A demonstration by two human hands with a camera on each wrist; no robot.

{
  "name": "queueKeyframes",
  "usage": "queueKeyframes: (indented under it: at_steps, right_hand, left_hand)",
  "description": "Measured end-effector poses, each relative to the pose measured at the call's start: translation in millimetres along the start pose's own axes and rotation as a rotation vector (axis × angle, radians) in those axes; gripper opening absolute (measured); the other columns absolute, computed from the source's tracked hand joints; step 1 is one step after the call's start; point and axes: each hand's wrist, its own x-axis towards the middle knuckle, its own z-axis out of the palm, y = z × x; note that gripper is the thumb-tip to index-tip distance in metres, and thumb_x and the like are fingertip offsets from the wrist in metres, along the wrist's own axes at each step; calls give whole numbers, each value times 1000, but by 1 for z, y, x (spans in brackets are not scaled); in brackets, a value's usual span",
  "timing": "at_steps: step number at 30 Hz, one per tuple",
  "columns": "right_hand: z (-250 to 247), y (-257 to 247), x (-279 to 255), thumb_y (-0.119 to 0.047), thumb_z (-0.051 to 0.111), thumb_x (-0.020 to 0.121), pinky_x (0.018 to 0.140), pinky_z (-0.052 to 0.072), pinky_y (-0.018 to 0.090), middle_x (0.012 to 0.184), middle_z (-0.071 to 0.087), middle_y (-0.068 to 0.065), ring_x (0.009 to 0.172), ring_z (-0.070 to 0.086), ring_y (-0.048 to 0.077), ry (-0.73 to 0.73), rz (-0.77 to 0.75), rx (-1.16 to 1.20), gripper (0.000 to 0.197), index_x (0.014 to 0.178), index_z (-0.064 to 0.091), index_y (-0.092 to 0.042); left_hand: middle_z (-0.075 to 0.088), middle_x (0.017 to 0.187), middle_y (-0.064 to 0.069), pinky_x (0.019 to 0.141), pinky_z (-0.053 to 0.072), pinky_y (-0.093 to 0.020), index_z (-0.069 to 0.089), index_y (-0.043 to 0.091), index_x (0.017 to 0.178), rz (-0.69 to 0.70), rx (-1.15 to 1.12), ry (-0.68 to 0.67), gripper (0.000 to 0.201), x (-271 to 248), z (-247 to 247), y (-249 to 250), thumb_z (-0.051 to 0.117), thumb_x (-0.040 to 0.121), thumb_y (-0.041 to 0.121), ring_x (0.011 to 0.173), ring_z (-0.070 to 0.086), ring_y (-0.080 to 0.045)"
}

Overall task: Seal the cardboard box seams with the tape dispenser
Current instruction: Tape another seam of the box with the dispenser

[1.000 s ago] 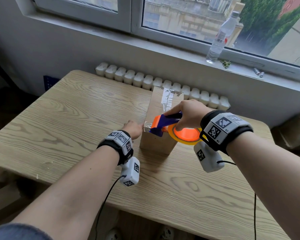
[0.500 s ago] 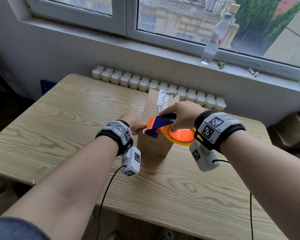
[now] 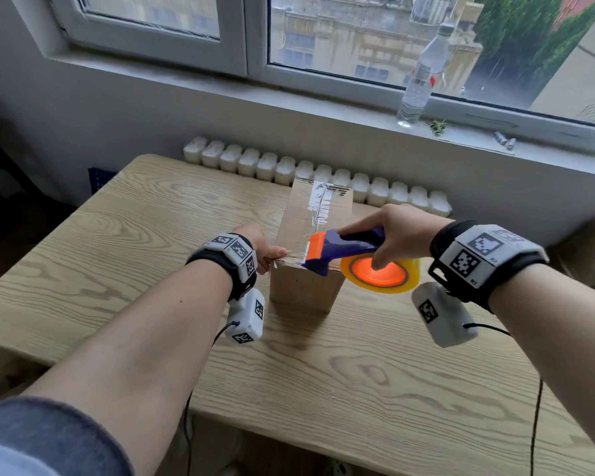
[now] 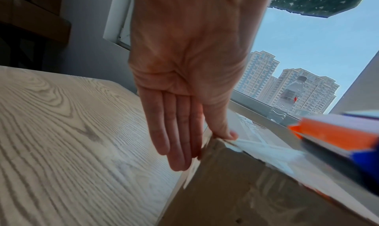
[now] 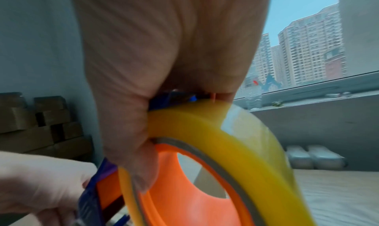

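Observation:
A tall cardboard box point(image 3: 303, 290) stands on the wooden table point(image 3: 117, 252), with wrinkled clear tape along its top. My left hand point(image 3: 263, 249) lies at the box's near left corner. Its fingers point(image 4: 176, 132) are straight against the left side and the thumb point(image 4: 223, 129) presses the tape end point(image 4: 266, 150) onto the top edge. My right hand point(image 3: 399, 231) grips the blue and orange tape dispenser point(image 3: 344, 245) over the box's near edge, the yellow tape roll point(image 3: 382, 276) hanging off to the right. A short stretch of tape runs from thumb to dispenser. The roll point(image 5: 235, 140) fills the right wrist view.
A white radiator point(image 3: 323, 176) runs behind the table under the window sill, where a plastic water bottle point(image 3: 421, 73) stands. More cardboard boxes point(image 3: 591, 255) sit off the table's right side. The table's front edge is just under my forearms.
The dispenser has drawn a little to the right, away from my left thumb, and a short stretch of tape now shows between them. My left hand stays at the box corner.

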Motion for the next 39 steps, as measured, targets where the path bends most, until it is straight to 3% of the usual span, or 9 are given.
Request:
queueKeyframes:
  at_steps: [5,9,12,18,19,21,24,30,39]
  right_hand:
    - [1,18,-17,-7,75,67,80,43,23,101,61,-15,91,55,11,-29,45,-3,74,126,56,-46]
    - [4,15,-10,-3,73,68,81,47,26,103,59,-12,92,55,14,-20,32,-21,75,128,56,-45]
    - [4,13,-6,-2,72,67,84,51,31,108,64,-6,97,59,19,-25,33,-33,74,126,58,-43]
    - [3,11,1,-1,68,66,80,52,32,103,62,-7,94,58,18,-20,35,-42,72,124,60,-43]
    - [3,11,2,-1,68,66,79,52,32,104,62,-7,94,58,18,-22,36,-41,72,124,60,-43]
    - [3,11,2,-1,67,67,78,52,32,108,64,-6,94,58,18,-26,39,-38,72,125,60,-43]
    - [4,15,2,-1,67,68,69,48,28,105,63,-7,90,57,17,-27,44,-28,71,125,59,-43]
    - [10,22,5,-1,66,66,71,50,31,112,66,-7,92,60,19,-52,42,-9,77,126,55,-49]
    - [15,27,10,-1,66,62,72,54,34,109,68,-5,91,64,23,-49,37,7,81,125,54,-51]
  left_hand:
    - [68,62,-7,91,55,-35,66,4,75,10,15,-2,40,1,1,0,66,84,43,81,67,-23]
    - [62,75,-12,64,49,-27,58,8,74,19,-27,20,36,2,1,-2,69,82,41,71,57,-22]
    - [61,70,-9,61,48,-24,59,6,80,6,-42,11,34,1,2,-1,68,84,38,66,55,-19]
    - [63,109,-13,96,53,-42,51,8,94,7,19,40,32,-6,5,14,71,84,31,107,65,-27]
    - [60,122,-15,98,51,-43,50,5,115,13,43,43,49,-6,9,18,73,81,32,116,61,-29]
    - [41,146,-21,108,41,-45,10,10,152,11,106,45,100,-9,21,27,73,80,38,132,46,-34]
    - [14,158,-23,117,24,-45,-27,13,148,9,198,65,123,-10,37,41,69,80,49,144,24,-35]
    - [-17,158,-21,118,11,-48,-30,22,147,0,285,26,123,-16,39,46,63,77,61,149,2,-34]
    - [-20,158,-19,118,6,-51,-29,24,147,10,350,44,125,-7,39,43,62,73,67,149,-3,-34]
